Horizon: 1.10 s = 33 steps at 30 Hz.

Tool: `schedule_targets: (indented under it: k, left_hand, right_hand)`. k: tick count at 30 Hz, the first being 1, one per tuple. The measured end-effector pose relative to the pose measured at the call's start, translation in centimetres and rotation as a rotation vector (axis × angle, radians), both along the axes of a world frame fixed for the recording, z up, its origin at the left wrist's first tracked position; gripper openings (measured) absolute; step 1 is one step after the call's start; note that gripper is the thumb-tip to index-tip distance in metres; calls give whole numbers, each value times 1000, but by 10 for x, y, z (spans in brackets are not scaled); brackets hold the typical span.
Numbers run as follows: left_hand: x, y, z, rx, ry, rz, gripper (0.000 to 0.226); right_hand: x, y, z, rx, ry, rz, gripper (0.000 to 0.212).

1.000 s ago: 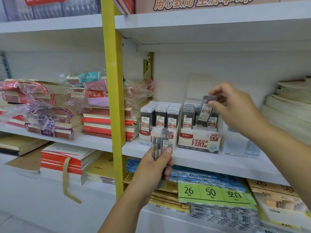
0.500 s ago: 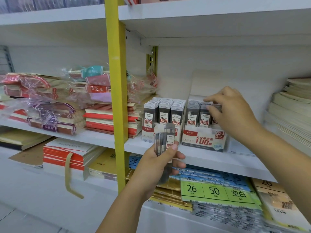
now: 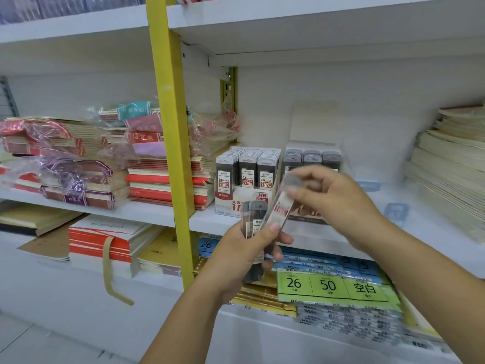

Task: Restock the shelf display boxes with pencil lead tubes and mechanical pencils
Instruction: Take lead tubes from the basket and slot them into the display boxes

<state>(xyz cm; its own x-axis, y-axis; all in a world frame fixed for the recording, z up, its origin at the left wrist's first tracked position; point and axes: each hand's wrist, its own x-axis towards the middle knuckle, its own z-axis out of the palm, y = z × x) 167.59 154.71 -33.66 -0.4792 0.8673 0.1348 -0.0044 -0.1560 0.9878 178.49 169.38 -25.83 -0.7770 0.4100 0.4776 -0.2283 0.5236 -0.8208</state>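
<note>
My left hand (image 3: 242, 254) grips a small bunch of dark pencil lead tubes (image 3: 254, 222) upright in front of the shelf. My right hand (image 3: 333, 195) pinches one blurred lead tube (image 3: 282, 206) tilted, its lower end by the bunch in my left hand. Behind them on the shelf stand two display boxes. The left display box (image 3: 231, 203), marked HB 0.5, is full of tubes. The right display box (image 3: 312, 214) is partly hidden by my right hand, with rows of tube tops (image 3: 311, 157) showing above it.
A yellow upright post (image 3: 170, 143) divides the shelving left of the boxes. Stacks of notebooks (image 3: 162, 177) lie left of it, and paper stacks (image 3: 451, 164) at the right. The lower shelf holds label packs (image 3: 328, 285). The upper shelf board (image 3: 328, 27) hangs above.
My right hand has left the right display box and come down toward my left hand, where it now pinches a tilted tube. My left hand has stayed about where it was, still holding the bunch.
</note>
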Motion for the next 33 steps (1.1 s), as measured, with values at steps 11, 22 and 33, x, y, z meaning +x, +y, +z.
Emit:
schedule_targets:
  k: [11, 22, 33]
  left_hand:
    - [-10, 0, -2, 10, -33, 147, 22]
    - [-5, 3, -2, 111, -107, 102, 24]
    - [-7, 3, -4, 148, -81, 87, 26]
  right_hand:
    - [9, 56, 25, 453, 239, -427, 29]
    - [-13, 65, 19, 610, 19, -509, 19]
    - [-15, 63, 18, 982, -168, -687, 35]
